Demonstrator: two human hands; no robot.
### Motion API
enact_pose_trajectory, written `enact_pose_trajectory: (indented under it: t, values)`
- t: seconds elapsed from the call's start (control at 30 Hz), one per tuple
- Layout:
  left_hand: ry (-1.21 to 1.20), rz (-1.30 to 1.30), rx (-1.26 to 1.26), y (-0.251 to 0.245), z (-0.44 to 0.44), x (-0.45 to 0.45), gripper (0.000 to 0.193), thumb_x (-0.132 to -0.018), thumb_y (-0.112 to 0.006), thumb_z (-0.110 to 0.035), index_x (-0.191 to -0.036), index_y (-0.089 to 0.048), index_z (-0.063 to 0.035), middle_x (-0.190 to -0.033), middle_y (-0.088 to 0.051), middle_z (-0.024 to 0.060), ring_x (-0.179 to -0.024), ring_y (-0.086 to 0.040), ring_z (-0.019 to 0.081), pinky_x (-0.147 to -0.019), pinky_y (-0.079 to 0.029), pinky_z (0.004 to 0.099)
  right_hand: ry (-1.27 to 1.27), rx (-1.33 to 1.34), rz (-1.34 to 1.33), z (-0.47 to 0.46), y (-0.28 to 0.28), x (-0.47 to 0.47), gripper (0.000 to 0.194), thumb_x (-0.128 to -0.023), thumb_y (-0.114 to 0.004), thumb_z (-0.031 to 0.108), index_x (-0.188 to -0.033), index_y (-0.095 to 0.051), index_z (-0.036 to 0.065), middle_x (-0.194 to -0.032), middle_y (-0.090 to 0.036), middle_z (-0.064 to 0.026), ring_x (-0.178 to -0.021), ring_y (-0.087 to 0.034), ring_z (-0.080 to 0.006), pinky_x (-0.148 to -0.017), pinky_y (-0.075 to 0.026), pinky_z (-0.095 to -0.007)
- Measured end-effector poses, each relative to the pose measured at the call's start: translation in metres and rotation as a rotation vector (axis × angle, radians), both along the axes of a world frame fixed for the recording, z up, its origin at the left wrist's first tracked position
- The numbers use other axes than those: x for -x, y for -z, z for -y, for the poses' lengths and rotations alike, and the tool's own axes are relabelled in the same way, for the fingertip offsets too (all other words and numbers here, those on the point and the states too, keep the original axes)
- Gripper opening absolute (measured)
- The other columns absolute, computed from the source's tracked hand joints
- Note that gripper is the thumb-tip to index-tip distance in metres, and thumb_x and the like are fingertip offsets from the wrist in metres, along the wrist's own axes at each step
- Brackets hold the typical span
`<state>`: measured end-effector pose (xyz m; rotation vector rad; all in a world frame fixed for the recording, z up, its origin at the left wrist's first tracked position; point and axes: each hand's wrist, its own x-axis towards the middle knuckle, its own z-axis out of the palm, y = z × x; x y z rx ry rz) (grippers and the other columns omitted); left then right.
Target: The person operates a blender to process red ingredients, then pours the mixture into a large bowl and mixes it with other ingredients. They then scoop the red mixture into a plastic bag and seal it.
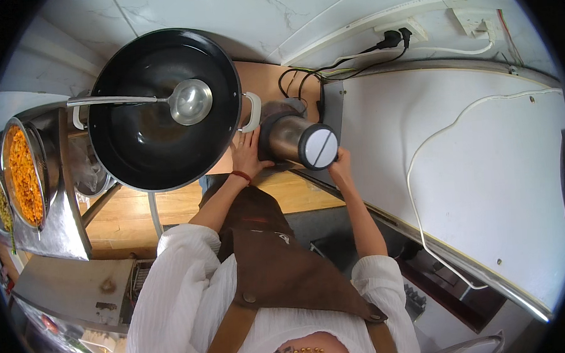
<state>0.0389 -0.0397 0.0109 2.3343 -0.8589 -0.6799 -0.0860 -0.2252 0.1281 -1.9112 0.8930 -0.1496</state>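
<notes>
A small appliance with a brushed-steel cylinder (288, 137), black rims and a round white top (321, 148) crossed by a dark bar stands on a tan board. It seems to lean toward me. My right hand (341, 167) is closed at the near right side of its top rim; the gripped part is mostly hidden. My left hand (248, 154) rests with fingers spread beside the appliance's dark base, thumb toward it. Just beyond those fingertips is the pale handle (252, 111) of a large black wok (163, 148). A steel ladle (191, 102) lies across the wok.
Black power cords (302, 83) run behind the appliance to a wall outlet (406, 31). To the right is a white worktop (480, 168) with a white cable (410, 171) across it. A steel bowl of chopped orange food (25, 178) stands on a metal table (72, 228) at left.
</notes>
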Motion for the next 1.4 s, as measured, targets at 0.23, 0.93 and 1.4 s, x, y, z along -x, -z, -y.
enact_pose_trajectory:
  t: [0.23,0.93,1.4]
  values:
    - [0.133,0.298,0.13,0.007,0.003,0.011,0.112,-0.052,-0.08,-0.043,-0.139,-0.02,-0.0065,-0.142,-0.025,0.0102,-0.133,-0.021,0.028,-0.103,-0.012,0.0601,0.514,-0.259,0.198,-0.005,-0.02,0.068,0.018,-0.06,-0.057,-0.01,-0.076,-0.059,-0.003,-0.071,-0.058,-0.0017,-0.066,-0.053,-0.0114,-0.061,-0.042,-0.0251]
    - [0.509,0.377,-0.017,-0.035,0.024,0.043,0.093,-0.048,-0.08,-0.025,-0.126,-0.035,-0.0019,-0.119,-0.04,0.0136,-0.117,-0.038,0.0302,-0.098,-0.024,0.058,0.606,-0.27,-0.047,-0.034,-0.01,0.2,0.035,-0.054,-0.056,-0.007,-0.089,-0.061,-0.006,-0.079,-0.062,-0.0058,-0.072,-0.055,-0.014,-0.068,-0.044,-0.0284]
    - [0.204,-0.652,0.488,-0.101,0.029,-0.091,0.103,-0.055,-0.08,-0.043,-0.133,-0.032,0.0033,-0.13,-0.042,0.0167,-0.121,-0.039,0.0273,-0.103,-0.028,0.0376,0.564,-0.355,0.053,-0.018,0.022,0.209,0.029,-0.056,-0.058,-0.005,-0.085,-0.059,-0.005,-0.07,-0.057,-0.0028,-0.057,-0.048,-0.0094,-0.052,-0.039,-0.0231]
